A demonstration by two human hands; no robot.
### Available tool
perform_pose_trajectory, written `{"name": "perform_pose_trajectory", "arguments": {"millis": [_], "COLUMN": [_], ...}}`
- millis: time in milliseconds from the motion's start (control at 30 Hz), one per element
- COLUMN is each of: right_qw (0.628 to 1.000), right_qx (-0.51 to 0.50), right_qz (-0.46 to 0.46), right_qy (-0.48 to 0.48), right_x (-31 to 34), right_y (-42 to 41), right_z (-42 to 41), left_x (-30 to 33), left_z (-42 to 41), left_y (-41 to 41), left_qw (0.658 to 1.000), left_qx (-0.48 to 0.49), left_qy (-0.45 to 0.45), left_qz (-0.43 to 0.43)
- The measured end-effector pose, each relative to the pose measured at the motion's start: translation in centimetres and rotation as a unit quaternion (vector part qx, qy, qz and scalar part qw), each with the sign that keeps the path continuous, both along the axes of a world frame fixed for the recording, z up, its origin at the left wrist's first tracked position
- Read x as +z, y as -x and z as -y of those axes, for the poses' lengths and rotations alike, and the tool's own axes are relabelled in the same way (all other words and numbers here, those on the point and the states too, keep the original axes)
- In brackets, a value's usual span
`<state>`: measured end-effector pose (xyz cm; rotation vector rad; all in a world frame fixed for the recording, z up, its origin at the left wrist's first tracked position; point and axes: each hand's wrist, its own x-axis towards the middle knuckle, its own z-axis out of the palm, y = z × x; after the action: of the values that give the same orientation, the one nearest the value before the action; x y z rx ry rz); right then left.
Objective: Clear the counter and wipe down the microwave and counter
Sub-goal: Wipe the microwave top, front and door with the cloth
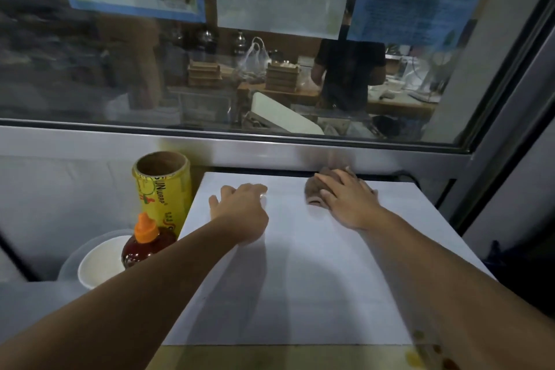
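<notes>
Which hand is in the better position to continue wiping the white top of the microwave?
The right hand. It already presses the brown cloth flat on the white top near the back edge. The left hand rests bare on the top and holds nothing.

White microwave top bears a brown, probably cloth, rag.

There is one view only, from the person's head. It looks forward and down over both forearms, close above the white microwave top, and it faces the window just behind, with another room visible through the glass.
</notes>
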<state>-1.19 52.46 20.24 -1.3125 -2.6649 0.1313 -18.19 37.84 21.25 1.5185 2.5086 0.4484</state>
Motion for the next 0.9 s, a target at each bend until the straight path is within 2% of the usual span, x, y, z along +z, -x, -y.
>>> {"name": "perform_pose_trajectory", "arguments": {"millis": [133, 200, 300, 367, 533, 633, 800, 900], "right_qw": [0.994, 0.996, 0.999, 0.998, 0.994, 0.987, 1.000, 0.999], "right_qx": [-0.102, -0.070, 0.041, 0.055, -0.087, -0.135, 0.004, -0.006], "right_qz": [0.040, 0.047, 0.030, 0.027, 0.065, 0.059, 0.020, 0.033], "right_qy": [0.029, 0.032, 0.016, 0.019, 0.030, 0.060, 0.017, 0.033], "right_x": [0.5, 0.1, -0.9, -0.8, 0.1, 0.3, -1.4, -0.7], "right_y": [-2.0, 0.3, 3.0, 2.0, -5.1, -4.7, -1.8, -5.5], "right_z": [-0.6, 1.1, 4.3, 4.1, 1.7, 3.1, 9.5, 9.2], "left_x": [-0.1, -0.1, -0.2, -0.3, -0.4, -0.1, -0.2, -0.2], "left_z": [-0.2, -0.3, -0.5, -0.4, 0.3, 1.1, 3.1, 4.5], "left_y": [0.2, 0.2, 0.1, 0.0, -0.5, -1.6, -4.3, -5.6], "left_qw": [1.000, 1.000, 0.999, 0.999, 0.999, 0.999, 0.999, 0.998], "left_qx": [-0.012, -0.008, -0.003, -0.004, -0.010, -0.008, -0.037, -0.057], "left_qy": [0.023, 0.026, 0.030, 0.033, 0.029, 0.018, -0.022, -0.010], "left_qz": [-0.018, -0.015, -0.025, -0.031, -0.035, -0.031, 0.002, -0.017]}}
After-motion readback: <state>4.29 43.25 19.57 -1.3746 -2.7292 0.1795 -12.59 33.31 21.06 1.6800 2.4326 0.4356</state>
